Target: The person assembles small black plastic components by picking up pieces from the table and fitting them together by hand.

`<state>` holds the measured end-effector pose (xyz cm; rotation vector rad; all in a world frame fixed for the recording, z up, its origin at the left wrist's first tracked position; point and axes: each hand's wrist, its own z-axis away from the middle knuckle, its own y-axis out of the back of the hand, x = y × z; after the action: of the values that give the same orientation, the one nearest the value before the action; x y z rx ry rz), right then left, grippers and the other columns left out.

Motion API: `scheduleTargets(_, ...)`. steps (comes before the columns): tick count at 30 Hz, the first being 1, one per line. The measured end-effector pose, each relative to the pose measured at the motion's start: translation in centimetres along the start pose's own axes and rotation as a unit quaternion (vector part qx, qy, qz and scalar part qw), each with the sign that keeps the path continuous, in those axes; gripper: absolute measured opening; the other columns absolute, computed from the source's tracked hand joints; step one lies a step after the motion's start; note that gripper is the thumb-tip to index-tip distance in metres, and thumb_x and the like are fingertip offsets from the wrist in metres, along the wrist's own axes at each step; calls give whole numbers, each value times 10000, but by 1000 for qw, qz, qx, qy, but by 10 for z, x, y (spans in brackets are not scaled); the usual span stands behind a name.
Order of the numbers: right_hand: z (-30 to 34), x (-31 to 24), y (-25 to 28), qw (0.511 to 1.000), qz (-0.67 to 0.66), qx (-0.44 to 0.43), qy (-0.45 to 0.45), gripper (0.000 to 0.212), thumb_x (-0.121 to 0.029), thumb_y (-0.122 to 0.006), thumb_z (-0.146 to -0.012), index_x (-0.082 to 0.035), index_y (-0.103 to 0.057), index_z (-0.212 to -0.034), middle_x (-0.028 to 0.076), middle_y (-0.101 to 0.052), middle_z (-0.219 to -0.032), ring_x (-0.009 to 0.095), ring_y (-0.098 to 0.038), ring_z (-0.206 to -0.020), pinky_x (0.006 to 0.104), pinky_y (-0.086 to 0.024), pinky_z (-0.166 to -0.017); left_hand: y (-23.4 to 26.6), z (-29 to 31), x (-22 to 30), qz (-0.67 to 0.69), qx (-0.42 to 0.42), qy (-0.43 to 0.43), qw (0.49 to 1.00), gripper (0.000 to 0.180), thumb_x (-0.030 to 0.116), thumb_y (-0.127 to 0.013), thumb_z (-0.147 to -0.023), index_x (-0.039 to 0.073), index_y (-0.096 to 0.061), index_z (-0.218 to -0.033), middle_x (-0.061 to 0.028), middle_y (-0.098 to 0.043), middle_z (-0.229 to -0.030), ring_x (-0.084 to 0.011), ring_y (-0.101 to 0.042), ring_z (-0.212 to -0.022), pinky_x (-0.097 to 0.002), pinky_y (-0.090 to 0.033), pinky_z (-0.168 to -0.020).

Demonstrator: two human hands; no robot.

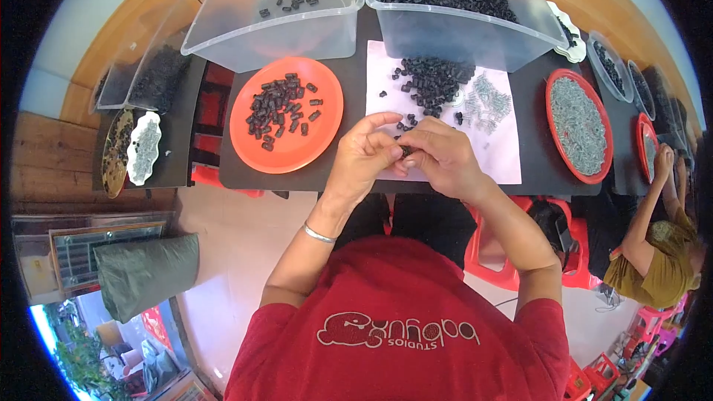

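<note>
Left hand (pixel 369 150) and right hand (pixel 445 150) meet, fingertip grip pinching one small black part (pixel 406 151); it looks light, stiff, probably best held by its sides.

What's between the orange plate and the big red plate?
In the head view, a pale pink sheet lies there, with black pieces and clear pieces on it; the left hand and right hand are there too.

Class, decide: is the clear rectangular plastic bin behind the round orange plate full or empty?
Nearly empty: the bin holds just a few scattered small black pieces.
</note>
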<state>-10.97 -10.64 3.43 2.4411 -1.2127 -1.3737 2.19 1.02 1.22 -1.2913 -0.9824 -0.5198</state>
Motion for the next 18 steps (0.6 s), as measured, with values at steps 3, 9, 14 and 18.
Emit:
scheduleTargets(3,-4,-3,-1,999,-23,-1,23,301,31,-677,-663,-10,-637,-958,97,-559,-727,283,-554,-696,378,-447,-634,5,0,-1,41,-6,17,999,411,-18,-603,-865,-26,-456,-1248,-71,-643,-783,-131,-628,-654,-269,-555,-613)
scheduleTargets(9,-6,-6,-2,1000,25,-6,15,312,-13,-707,-654,-17,-633,-957,103,-555,-740,279,-546,-691,377,-444,-626,2,0,-5,50,12,-8,999,386,-14,-608,-865,-16,-480,-1229,-61,-634,-771,-123,-619,-646,-264,-549,-607)
scheduleTargets(14,-3,-9,-5,994,102,-4,29,297,52,-695,-648,20,-609,-931,105,-584,-752,272,-551,-657,351,-448,-594,-4,5,-4,-16,42,-41,998,372,-16,-620,-860,-15,-497,-1211,-57,-631,-763,-122,-623,-654,-263,-549,-611)
scheduleTargets(18,-6,-2,-4,995,93,5,45,310,70,-691,-645,18,-613,-941,115,-589,-770,266,-559,-673,347,-456,-595,-4,2,-5,-22,53,-48,997,377,-18,-623,-859,-27,-489,-1212,-55,-630,-763,-126,-626,-659,-262,-548,-615)
